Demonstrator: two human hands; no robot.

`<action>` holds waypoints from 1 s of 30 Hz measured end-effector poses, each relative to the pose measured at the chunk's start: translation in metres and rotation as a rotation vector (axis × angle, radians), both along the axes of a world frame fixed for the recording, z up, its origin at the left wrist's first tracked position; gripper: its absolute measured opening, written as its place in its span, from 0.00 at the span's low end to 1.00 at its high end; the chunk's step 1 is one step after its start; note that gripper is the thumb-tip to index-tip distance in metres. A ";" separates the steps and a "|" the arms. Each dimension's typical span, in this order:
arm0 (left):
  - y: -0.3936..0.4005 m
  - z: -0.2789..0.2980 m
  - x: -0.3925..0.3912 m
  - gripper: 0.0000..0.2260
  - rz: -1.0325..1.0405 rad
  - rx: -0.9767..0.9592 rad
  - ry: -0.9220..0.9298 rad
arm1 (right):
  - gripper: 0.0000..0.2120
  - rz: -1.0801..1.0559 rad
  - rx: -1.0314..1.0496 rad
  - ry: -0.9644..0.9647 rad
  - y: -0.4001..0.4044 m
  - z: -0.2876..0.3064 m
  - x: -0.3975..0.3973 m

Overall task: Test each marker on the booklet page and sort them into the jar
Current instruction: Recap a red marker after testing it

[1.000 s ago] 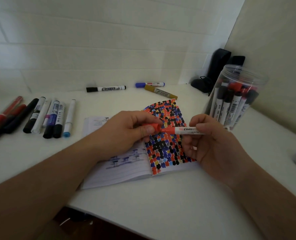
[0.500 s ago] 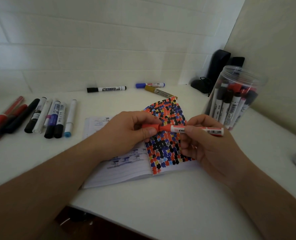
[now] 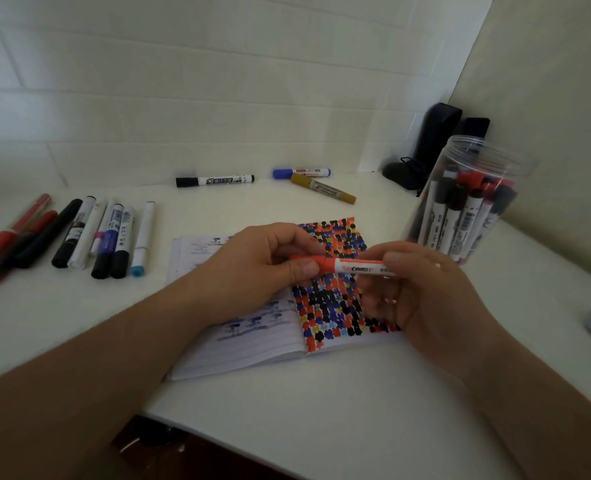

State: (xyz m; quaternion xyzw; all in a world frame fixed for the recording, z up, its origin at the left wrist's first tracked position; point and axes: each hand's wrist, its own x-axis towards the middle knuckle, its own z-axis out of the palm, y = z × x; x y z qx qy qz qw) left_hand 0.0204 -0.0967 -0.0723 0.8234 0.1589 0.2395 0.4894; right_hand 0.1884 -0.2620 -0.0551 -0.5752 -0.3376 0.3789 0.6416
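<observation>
Head view: left hand [image 3: 262, 268] pinches the cap of the red marker [image 3: 342, 264], right hand [image 3: 415, 289] grips its barrel, above the booklet [image 3: 252, 341] near the desk's front edge. Light, rigid, smooth; hold mid-barrel.

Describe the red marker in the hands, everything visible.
The red marker is a white-barrelled pen with a red cap and a red-and-black printed label; it looks like plastic. It is held roughly level above the booklet, cap end to the person's left. The left hand pinches the cap between thumb and fingers; the right hand grips the barrel, hiding its far end. The cap looks seated on the barrel, with no tip showing. Only the two hands touch it; it is clear of the page.
</observation>
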 end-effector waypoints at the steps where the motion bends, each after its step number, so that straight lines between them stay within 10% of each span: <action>1: 0.000 0.000 0.000 0.08 0.004 -0.010 -0.001 | 0.06 -0.026 -0.002 -0.064 0.000 0.000 -0.001; 22: -0.001 0.000 0.003 0.12 -0.009 0.160 -0.121 | 0.08 0.237 -0.096 -0.226 -0.013 0.009 0.005; 30: -0.002 -0.004 0.006 0.19 0.114 0.033 -0.065 | 0.37 0.272 -0.130 -0.209 -0.019 0.032 -0.006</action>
